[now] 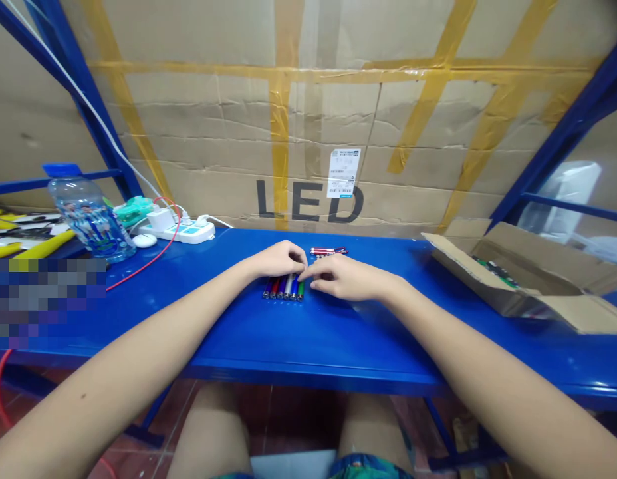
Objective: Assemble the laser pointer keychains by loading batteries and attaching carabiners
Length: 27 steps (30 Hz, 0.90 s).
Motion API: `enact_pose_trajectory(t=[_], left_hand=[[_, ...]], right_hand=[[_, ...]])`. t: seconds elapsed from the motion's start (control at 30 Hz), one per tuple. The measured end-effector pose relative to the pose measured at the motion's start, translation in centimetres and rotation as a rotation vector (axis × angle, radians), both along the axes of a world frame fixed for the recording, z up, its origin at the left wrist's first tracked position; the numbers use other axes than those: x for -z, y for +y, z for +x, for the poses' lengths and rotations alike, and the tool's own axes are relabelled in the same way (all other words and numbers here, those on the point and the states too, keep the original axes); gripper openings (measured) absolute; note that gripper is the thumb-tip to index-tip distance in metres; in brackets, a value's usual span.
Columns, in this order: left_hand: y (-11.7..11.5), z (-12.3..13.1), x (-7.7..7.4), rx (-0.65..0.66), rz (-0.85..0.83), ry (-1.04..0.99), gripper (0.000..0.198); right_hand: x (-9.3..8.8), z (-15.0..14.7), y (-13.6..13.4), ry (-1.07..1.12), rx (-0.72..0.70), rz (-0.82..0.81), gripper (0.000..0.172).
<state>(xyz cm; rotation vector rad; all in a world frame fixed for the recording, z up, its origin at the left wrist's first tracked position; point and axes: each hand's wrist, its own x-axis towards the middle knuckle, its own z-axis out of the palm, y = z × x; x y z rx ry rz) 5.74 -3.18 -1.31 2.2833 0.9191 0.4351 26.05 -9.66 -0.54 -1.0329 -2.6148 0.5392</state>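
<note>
On the blue table [229,332], right under the hands: a row of thin, shiny tubes [287,290], lying flat, side by side. Long way of each tube: from the big cardboard box [219,146] straight back to the legs [203,432]. Near ends poking out, pointing at the legs; far ends mostly hidden behind the left hand [281,259]. Left hand nearer to most of the row; right hand [341,277] close to the last one, the green tube [300,291]. Left fingers curled down over the row; pinching or only touching, cannot tell. Right thumb and pointing finger apart, that fingertip at or just beside the green tube. Beyond the hands, some red tubes [321,251], lying crossways, long side running left to right.
</note>
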Motion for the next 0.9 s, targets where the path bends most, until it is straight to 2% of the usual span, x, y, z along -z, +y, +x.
enact_pose_trajectory(t=[0.1,0.2,0.37,0.5,0.57,0.7,0.8,0.9], left_hand=[[0.2,0.1,0.1,0.006,0.012,0.012,0.017],[0.4,0.2,0.4,-0.001,0.042,0.007,0.018],[0.3,0.4,0.5,0.016,0.073,-0.003,0.017],[-0.4,0.7,0.3,0.092,0.11,0.02,0.014],[-0.8,1.0,0.1,0.123,0.161,0.038,0.014],[-1.8,1.9,-0.2,0.123,0.368,0.077,0.022],[-2.1,2.9,-0.2,0.124,0.513,0.136,0.024],[-2.1,3.8,0.2,0.15,0.572,0.189,0.032]], right_hand=[[0.1,-0.3,-0.1,-0.026,-0.028,0.048,0.03],[-0.1,-0.3,-0.4,-0.095,0.002,0.064,0.024],[-1.1,-0.8,-1.6,-0.251,0.11,0.033,0.009],[-2.4,-0.3,-1.8,-0.359,0.235,-0.024,0.002],[-3.1,1.2,-1.3,-0.301,0.299,-0.063,0.008],[-3.8,5.8,0.2,0.101,0.506,-0.063,0.023],[-2.9,8.0,0.8,0.208,0.567,-0.089,0.038],[-1.8,8.2,1.1,0.183,0.55,-0.083,0.043]])
